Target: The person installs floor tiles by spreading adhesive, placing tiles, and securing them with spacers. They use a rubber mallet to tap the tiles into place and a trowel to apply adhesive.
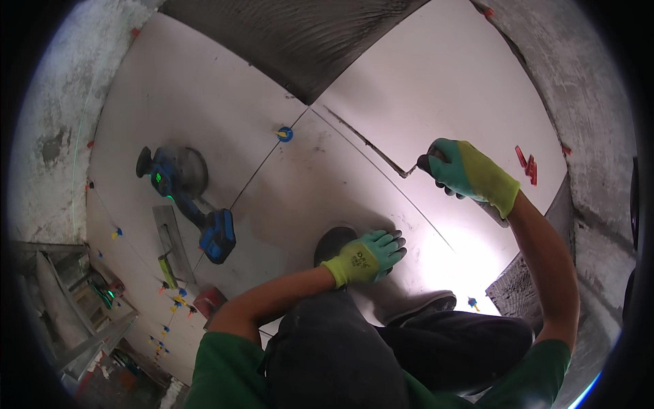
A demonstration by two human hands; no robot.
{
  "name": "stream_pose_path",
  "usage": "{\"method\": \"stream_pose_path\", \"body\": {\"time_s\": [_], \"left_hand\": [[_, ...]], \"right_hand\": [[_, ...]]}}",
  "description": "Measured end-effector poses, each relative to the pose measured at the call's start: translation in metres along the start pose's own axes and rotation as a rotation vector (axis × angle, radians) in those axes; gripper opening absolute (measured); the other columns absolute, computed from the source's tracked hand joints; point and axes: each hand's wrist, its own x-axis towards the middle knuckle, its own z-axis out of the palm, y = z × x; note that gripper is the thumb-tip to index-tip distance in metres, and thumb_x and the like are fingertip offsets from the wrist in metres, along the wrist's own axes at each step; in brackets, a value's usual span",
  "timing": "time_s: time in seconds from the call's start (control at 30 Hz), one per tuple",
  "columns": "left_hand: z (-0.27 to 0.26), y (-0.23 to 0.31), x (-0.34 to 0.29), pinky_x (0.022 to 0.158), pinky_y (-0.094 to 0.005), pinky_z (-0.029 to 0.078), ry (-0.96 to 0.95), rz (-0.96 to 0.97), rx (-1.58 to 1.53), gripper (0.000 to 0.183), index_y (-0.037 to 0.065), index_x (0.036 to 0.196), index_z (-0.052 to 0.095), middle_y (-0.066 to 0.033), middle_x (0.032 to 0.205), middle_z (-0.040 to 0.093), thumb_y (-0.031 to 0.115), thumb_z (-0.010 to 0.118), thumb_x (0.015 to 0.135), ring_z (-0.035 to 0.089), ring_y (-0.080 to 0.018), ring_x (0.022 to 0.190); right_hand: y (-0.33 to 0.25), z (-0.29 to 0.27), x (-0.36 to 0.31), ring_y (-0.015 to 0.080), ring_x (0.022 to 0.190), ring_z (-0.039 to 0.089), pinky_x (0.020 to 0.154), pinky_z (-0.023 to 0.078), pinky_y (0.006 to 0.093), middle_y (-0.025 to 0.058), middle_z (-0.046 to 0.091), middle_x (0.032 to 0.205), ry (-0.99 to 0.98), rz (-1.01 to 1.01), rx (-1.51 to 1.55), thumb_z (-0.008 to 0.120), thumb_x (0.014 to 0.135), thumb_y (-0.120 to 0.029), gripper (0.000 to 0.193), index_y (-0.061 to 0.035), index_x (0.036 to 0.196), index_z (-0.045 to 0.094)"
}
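My right hand (470,170), in a yellow and teal glove, is closed round the handle of a trowel (368,143). Its thin, mortar-stained blade appears nearly edge-on and runs along the joint between two pale floor tiles, its tip close to the tile corner. My left hand (364,258), gloved alike, rests with fingers stretched out on the near tile (286,198), beside my shoe. A blue tile-levelling cap (285,134) with a yellow insert sits on the joint left of the blade. Under my right wrist a grey flat piece shows, too hidden to name.
Combed dark mortar (293,41) lies beyond the tile corner. At left are a blue cordless suction tool (180,184) and a flat trowel (172,242). Red wedges (528,167) lie at right; several levelling clips (178,300) are scattered lower left. Bare walls (51,129) border the floor.
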Motion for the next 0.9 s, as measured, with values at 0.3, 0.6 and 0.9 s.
{"method": "stream_pose_path", "body": {"time_s": [0.3, 0.6, 0.9], "left_hand": [[-0.003, -0.003, 0.0, 0.103, -0.0434, 0.045, 0.049, -0.056, -0.109, 0.045, 0.003, 0.126, 0.062, -0.0131, 0.125, 0.062, 0.025, 0.063, 0.086, 0.058, -0.03, 0.12], [-0.003, -0.004, -0.001, 0.103, -0.0419, 0.046, 0.089, -0.052, -0.116, 0.045, 0.001, 0.123, 0.064, -0.0137, 0.123, 0.063, 0.024, 0.065, 0.084, 0.06, -0.0289, 0.114], [-0.006, -0.004, 0.001, 0.102, -0.0404, 0.047, 0.086, -0.037, -0.124, 0.046, 0.0, 0.119, 0.065, -0.0144, 0.124, 0.064, 0.022, 0.069, 0.079, 0.061, -0.0274, 0.112]], "right_hand": [[-0.021, -0.002, 0.032, 0.0134, 0.058, 0.059, 0.049, 0.049, 0.0296, 0.0073, 0.063, 0.072, -0.11, 0.064, 0.06, 0.059, 0.098, -0.041, 0.043, 0.002, 0.101, 0.066], [-0.031, 0.001, 0.043, 0.0136, 0.057, 0.059, 0.049, 0.049, 0.0291, 0.0072, 0.064, 0.073, -0.11, 0.061, 0.024, 0.059, 0.099, -0.041, 0.044, 0.0018, 0.102, 0.066], [-0.04, 0.002, 0.042, 0.0135, 0.057, 0.06, 0.051, 0.05, 0.0287, 0.007, 0.064, 0.072, -0.092, 0.04, -0.02, 0.059, 0.099, -0.041, 0.043, 0.0021, 0.103, 0.067]]}}
